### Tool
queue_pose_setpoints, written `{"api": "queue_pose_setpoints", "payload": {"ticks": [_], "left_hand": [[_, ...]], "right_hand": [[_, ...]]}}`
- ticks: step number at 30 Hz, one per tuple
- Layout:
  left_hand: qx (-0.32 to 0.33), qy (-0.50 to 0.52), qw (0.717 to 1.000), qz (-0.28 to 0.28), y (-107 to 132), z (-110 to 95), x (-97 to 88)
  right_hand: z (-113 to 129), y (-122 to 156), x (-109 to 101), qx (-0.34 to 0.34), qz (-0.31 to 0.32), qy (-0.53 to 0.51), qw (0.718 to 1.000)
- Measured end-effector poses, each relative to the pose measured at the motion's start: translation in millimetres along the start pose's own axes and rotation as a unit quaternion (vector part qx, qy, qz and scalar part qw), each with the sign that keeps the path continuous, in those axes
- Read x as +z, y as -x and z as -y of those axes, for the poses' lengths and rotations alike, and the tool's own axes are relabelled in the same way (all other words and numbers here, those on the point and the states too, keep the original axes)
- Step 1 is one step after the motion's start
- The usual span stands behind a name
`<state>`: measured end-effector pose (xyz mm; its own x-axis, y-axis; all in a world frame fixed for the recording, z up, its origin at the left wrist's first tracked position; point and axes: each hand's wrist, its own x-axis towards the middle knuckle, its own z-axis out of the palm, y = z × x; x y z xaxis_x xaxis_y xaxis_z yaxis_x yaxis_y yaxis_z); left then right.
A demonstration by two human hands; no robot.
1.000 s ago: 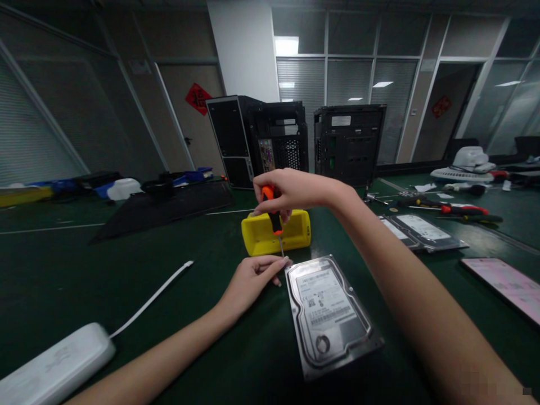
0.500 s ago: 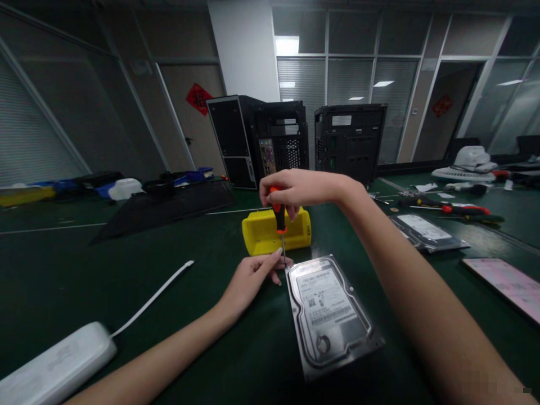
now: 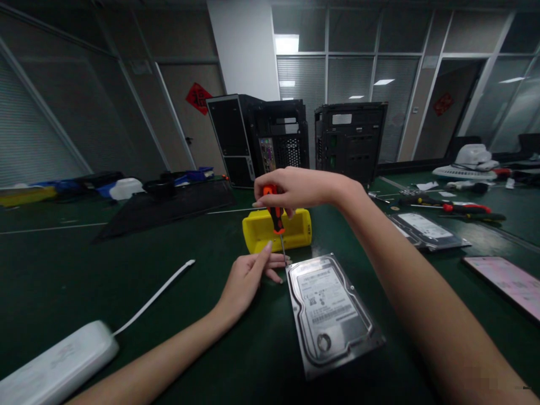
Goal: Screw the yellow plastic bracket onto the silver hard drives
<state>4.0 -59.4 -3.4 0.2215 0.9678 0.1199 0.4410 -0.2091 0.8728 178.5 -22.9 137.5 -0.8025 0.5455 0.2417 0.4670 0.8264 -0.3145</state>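
Note:
A silver hard drive (image 3: 329, 312) lies flat on the green mat, label up. My right hand (image 3: 295, 188) is closed round the orange-and-black handle of a screwdriver (image 3: 275, 216), held upright with its tip at the drive's far left corner. My left hand (image 3: 248, 275) rests on the mat beside that corner, fingers pinched near the screwdriver's shaft. Whether they hold a screw I cannot tell. A yellow plastic bin (image 3: 276, 230) stands just behind both hands.
Two black computer cases (image 3: 257, 140) (image 3: 350, 140) stand at the back. A white power strip (image 3: 54, 360) with its cable lies near left. More hard drives (image 3: 426, 228), screwdrivers (image 3: 464, 209) and a pink sheet (image 3: 506, 281) lie to the right. A black panel (image 3: 169, 205) lies left.
My right hand has shifted slightly while holding the screwdriver upright. My left thumb has lifted higher beside the shaft. The hard drive has stayed put.

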Motion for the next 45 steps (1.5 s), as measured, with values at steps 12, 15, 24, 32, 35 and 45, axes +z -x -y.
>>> {"api": "queue_pose_setpoints", "payload": {"ticks": [12, 15, 24, 32, 35, 45], "left_hand": [[0.014, 0.0, 1.0, 0.011, -2.3, 4.3, -0.1], [0.018, 0.007, 1.0, 0.023, -1.5, 3.3, 1.7], [0.033, -0.063, 0.996, 0.057, -2.0, 4.0, 4.6], [0.054, -0.083, 0.994, 0.041, 2.0, -2.8, 5.7], [0.054, -0.087, 0.994, 0.038, 2.0, -3.6, 6.1], [0.048, -0.089, 0.994, 0.043, 1.7, -5.9, 4.4]], "right_hand": [[-0.7, -0.8, 0.3, -0.016, -0.003, 0.014, 1.0], [0.6, -1.4, 0.8, -0.011, -0.008, 0.021, 1.0], [-0.4, -2.8, 1.9, -0.016, -0.011, 0.016, 1.0], [-1.0, -3.7, 2.8, -0.015, -0.013, 0.017, 1.0], [-1.2, -4.0, 2.8, -0.019, -0.014, 0.023, 0.999], [-1.2, -3.8, 2.1, -0.029, -0.017, 0.008, 0.999]]}}
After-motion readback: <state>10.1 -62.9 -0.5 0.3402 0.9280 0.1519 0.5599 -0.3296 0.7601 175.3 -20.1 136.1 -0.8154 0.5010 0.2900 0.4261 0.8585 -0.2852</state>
